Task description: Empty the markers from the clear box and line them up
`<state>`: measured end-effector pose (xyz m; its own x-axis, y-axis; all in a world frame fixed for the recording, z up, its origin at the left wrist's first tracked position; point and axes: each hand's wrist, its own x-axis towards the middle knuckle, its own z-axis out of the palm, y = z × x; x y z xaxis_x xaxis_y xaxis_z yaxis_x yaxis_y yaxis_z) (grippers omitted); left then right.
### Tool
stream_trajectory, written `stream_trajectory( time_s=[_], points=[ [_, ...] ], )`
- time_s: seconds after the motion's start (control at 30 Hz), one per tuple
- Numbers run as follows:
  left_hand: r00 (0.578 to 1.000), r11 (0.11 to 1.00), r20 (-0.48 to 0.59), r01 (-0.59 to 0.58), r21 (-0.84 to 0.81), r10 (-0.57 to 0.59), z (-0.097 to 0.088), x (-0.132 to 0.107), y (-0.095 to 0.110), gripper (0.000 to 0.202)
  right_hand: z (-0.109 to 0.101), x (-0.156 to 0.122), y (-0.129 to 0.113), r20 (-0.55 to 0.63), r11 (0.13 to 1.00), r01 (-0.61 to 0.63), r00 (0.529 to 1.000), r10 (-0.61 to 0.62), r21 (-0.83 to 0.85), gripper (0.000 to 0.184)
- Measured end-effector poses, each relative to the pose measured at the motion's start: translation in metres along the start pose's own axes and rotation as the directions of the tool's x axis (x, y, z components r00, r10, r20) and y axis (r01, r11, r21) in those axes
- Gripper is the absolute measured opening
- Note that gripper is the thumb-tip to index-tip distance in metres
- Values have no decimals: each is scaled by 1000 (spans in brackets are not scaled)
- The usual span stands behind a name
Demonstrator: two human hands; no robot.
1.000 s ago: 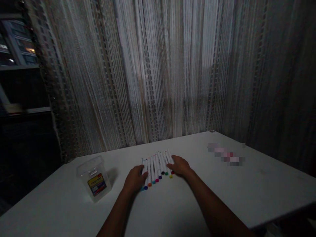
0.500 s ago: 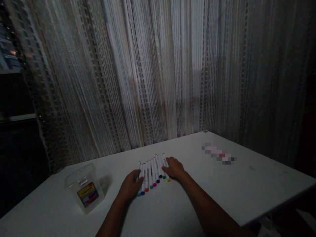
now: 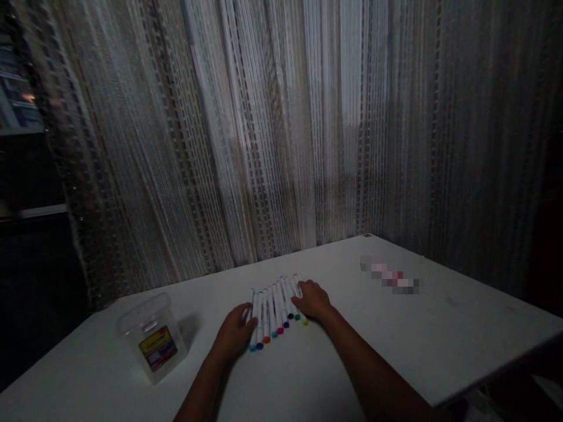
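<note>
Several white markers (image 3: 275,306) with coloured caps lie side by side in a row on the white table (image 3: 396,340). My left hand (image 3: 233,333) rests against the left end of the row, fingers bent against the outermost marker. At the right end my right hand (image 3: 313,300) presses its fingers flat on the markers. Neither hand has lifted a marker off the table.
A clear plastic tub (image 3: 152,335) with a colourful label stands on the table at the left. A blurred patch (image 3: 389,276) lies at the back right. A pale striped curtain (image 3: 281,129) hangs close behind the table. The room is dim.
The two hands have drawn closer and the markers sit in a tighter row than a second ago. The view has shifted slightly.
</note>
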<state>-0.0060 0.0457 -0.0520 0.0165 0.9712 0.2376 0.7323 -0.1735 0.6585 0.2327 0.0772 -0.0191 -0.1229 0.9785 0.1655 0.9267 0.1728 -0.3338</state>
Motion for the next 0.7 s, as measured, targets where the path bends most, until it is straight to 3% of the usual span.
stream_trajectory(
  time_s=[0.37,0.7],
  points=[
    [997,996,19,-81,-24,81,6,3,-13,46,-2,-1,-1,6,1000,19,1000,-19,9,42],
    [999,998,14,-37,60,36,-1,3,-8,42,-1,0,-2,14,998,61,998,-62,34,41]
  ],
)
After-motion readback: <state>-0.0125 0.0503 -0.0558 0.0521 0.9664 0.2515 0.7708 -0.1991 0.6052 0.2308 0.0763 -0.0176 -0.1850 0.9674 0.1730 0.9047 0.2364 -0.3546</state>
